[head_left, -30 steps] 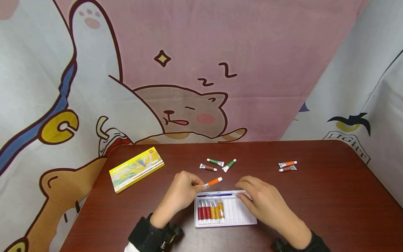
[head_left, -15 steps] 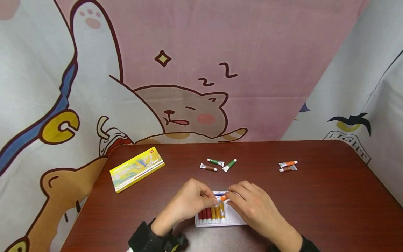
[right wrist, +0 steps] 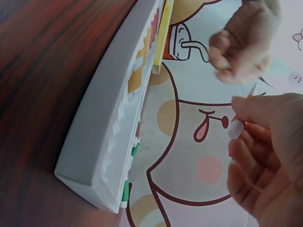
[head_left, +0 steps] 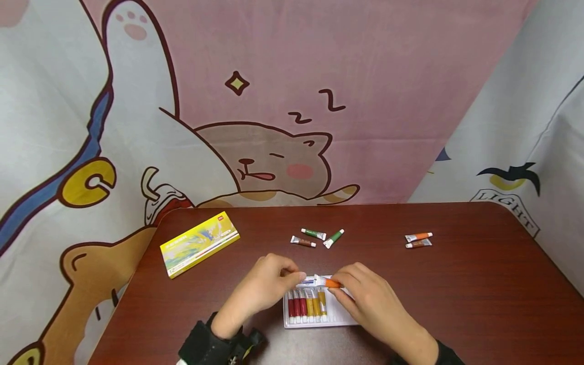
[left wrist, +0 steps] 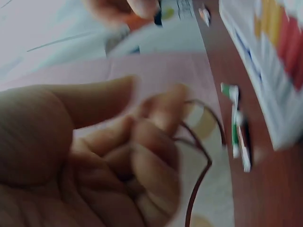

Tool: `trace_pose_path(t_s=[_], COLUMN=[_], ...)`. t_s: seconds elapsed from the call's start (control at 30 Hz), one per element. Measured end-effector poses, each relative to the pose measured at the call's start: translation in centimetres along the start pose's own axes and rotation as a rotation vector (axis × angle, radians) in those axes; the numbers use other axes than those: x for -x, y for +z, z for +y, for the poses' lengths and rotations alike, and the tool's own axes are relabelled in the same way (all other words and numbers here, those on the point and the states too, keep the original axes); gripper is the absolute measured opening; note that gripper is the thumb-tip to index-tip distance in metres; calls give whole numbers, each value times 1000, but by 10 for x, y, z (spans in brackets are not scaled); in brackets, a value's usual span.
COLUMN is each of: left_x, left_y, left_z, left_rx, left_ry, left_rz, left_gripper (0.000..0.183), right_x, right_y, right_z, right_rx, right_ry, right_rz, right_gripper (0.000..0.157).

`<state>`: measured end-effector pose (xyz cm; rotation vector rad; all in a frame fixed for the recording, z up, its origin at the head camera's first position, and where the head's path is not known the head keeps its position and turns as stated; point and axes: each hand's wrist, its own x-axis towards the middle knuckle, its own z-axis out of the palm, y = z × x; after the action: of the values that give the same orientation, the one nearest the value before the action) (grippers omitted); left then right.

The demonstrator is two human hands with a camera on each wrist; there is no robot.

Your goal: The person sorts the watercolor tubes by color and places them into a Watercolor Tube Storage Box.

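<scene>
My right hand (head_left: 369,296) pinches an orange paint tube (head_left: 329,283) near its capped end, above the tray's upper edge; its crimped end points left. The white cap (right wrist: 236,129) shows in the right wrist view. My left hand (head_left: 269,281) is just left of the tube, thumb and fingers apart around nothing, fingers loosely bent in the left wrist view (left wrist: 118,156). Below both hands lies a white plastic tray (head_left: 310,326). Red tubes (head_left: 297,307) and yellow-ochre tubes (head_left: 316,306) lie side by side in its left slots; my right hand hides part of its right side.
Behind the tray lie two green tubes (head_left: 314,234) and a brown tube (head_left: 303,242). Farther right are another orange tube (head_left: 418,236) and brown tube (head_left: 418,244). A yellow box (head_left: 199,245) lies at the back left, before a printed cloth (head_left: 365,101).
The orange tube has passed from my left hand to my right hand, over the tray. My left hand has let go and drawn back slightly left.
</scene>
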<state>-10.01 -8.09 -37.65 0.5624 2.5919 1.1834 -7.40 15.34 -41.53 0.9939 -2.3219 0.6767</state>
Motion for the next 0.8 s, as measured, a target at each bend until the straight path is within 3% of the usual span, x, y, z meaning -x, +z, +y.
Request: trace_pose_path(t_s=[0.13,0.37,0.57,0.8], left_x=[1,-4,-6,-8], left_y=[-7,0,6,8], left_z=[-9,-27,-33,-36], left_rx=[-176,-307,-324,-325], left_ry=[-65,-163,-212,-205], left_rz=[-10,-95,-131,-142], left_gripper=[22,26,29,29], right_x=[2,5,7,12], right_y=[2,10,18,23], right_z=[-1,-7,-9,-12], right_rx=[-101,-289,-230,-105], right_ry=[168,407,540,575], right_rz=[-33,-78,-169,-294], right_gripper=[14,6,15,36])
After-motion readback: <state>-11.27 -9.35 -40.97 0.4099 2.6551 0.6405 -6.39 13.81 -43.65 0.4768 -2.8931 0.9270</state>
